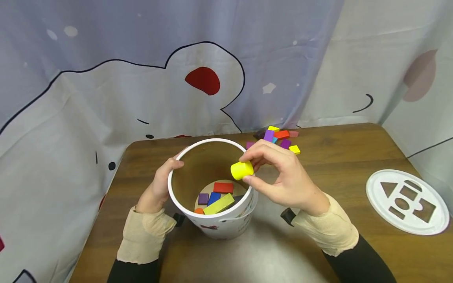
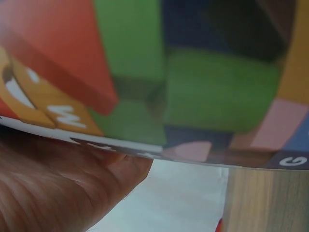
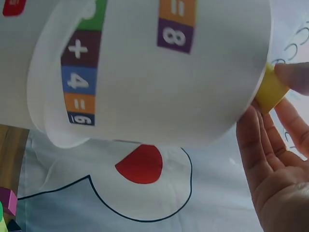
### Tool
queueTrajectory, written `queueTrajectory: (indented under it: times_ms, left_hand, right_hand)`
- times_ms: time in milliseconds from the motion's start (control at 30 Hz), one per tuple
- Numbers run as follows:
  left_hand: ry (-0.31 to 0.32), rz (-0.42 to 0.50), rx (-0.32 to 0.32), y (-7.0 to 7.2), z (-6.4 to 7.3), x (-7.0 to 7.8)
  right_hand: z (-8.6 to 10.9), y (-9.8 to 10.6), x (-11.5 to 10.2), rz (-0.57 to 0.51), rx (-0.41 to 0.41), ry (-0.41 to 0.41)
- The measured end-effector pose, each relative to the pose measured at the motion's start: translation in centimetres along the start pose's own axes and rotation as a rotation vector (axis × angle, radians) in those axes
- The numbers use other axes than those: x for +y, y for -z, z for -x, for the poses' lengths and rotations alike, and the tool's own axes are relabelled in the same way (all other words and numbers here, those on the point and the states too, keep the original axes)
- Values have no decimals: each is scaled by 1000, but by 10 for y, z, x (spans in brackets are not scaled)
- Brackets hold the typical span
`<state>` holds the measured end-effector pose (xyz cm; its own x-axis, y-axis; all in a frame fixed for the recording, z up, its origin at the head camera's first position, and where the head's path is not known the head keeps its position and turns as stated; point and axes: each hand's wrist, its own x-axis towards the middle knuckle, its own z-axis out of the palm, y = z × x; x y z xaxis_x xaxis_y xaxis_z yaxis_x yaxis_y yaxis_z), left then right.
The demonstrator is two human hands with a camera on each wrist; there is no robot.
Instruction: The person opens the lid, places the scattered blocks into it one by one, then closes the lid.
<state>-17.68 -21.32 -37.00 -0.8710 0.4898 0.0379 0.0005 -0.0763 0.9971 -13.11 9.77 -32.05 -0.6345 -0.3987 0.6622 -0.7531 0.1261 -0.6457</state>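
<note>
A white bucket [image 1: 212,230] stands on the table, its open mouth tipped towards me. My left hand [image 1: 161,182] grips its left rim, thumb over the edge; the left wrist view has this hand [image 2: 63,179] against the bucket's printed wall [image 2: 207,92]. Over the right rim, my right hand [image 1: 283,173] pinches a yellow cylinder block [image 1: 242,170] between thumb and fingers. Inside the bucket lie a red block [image 1: 223,188], a blue block [image 1: 214,197], a purple block [image 1: 203,199], a yellow bar [image 1: 219,204] and an orange piece [image 1: 199,211]. The near wall hides part of the bottom.
Several coloured blocks [image 1: 282,135] lie piled at the table's back edge, behind my right hand. A white lid [image 1: 378,202] with shaped holes rests flat on the right of the wooden table [image 1: 339,157]. A printed curtain [image 1: 141,98] hangs behind.
</note>
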Motion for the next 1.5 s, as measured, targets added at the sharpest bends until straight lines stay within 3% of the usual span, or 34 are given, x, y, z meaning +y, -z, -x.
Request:
queueTrajectory:
  times_ms: [300,467,567,733,867,967,1200,1500]
  left_hand:
    - [-4,23,8,3,-1,-7]
    - [-16,50,-14,6,0,-9]
    - [-16,37,-1,5,1,-6]
    - [2,19,17,2,3,-2]
    - [5,42,8,1,1,-2]
    - [-8,63,3,0,0,-5]
    - [-15,44,0,2,1,-6]
    - [-2,31,4,1,0,-5]
  right_hand:
    - [-8,-19,6,122,-101,47]
    - [-25,-26,2,217,-282,32]
    - [-39,-28,-2,295,-434,-26]
    - [-61,-45,-5,489,-655,-197]
    - [-67,-62,-3,652,-819,-335]
    - [-67,-67,-1,709,-899,-378]
    - [-67,-70,2,684,-965,-348]
    - [-66,-68,0,670,-919,-337]
